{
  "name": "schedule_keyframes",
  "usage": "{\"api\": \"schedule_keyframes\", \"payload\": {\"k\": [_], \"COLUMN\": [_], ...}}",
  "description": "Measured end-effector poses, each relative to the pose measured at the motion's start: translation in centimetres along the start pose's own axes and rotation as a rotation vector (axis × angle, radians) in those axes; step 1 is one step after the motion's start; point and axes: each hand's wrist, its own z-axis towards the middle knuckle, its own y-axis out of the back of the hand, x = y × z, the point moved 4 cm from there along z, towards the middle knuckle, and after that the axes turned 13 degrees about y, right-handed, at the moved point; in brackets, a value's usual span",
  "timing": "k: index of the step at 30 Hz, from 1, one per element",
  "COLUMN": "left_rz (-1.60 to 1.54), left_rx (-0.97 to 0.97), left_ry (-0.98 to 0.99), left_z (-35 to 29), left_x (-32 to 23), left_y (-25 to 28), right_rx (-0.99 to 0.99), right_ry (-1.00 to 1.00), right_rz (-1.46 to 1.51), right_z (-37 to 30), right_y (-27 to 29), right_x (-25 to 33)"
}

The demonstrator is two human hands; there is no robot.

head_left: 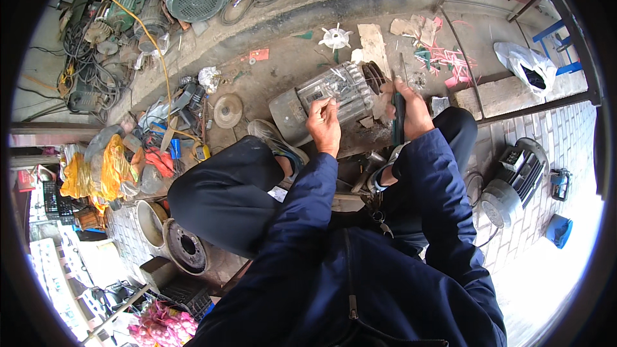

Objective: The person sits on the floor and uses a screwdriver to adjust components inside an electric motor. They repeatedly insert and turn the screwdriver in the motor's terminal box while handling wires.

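Observation:
A grey finned electric motor (324, 99) lies on its side on the ground between my feet. Its dark open end (373, 78), with a shaft or winding too blurred to tell, faces right. Over the motor's near side is my left hand (326, 130), its thumb and fingers pinched together; whatever lies between them is too small to name. Beyond those fingertips, thin pale strands show against the casing. To the right of the motor, my right hand (416, 114) is closed round a long dark tool (398, 119), held roughly upright; its kind is unclear.
A white fan wheel (335, 37) and a wooden board (373, 45) lie beyond the motor. Pink strips (448, 54) litter the ground farther right. At left are a round disc (228, 110) and yellow bags (114, 166). Another motor (514, 183) stands on the paving at right.

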Motion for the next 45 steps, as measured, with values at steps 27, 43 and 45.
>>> {"api": "schedule_keyframes", "payload": {"k": [27, 43, 45], "left_rz": [0.406, 0.626, 0.684], "left_rx": [0.568, 0.527, 0.449], "left_ry": [0.163, 0.177, 0.002], "left_z": [2.8, 6.7, 6.1], "left_x": [-6.7, -3.4, -3.1], "left_y": [-5.7, -4.8, -4.8], "right_rx": [-0.076, -0.171, -0.170], "right_ry": [0.589, 0.137, 0.102], "right_rz": [-0.720, -0.024, 0.009], "right_z": [-1.5, -0.4, -0.1], "right_y": [-3.9, -4.0, -4.2], "right_x": [-7.6, -6.9, -6.4]}}
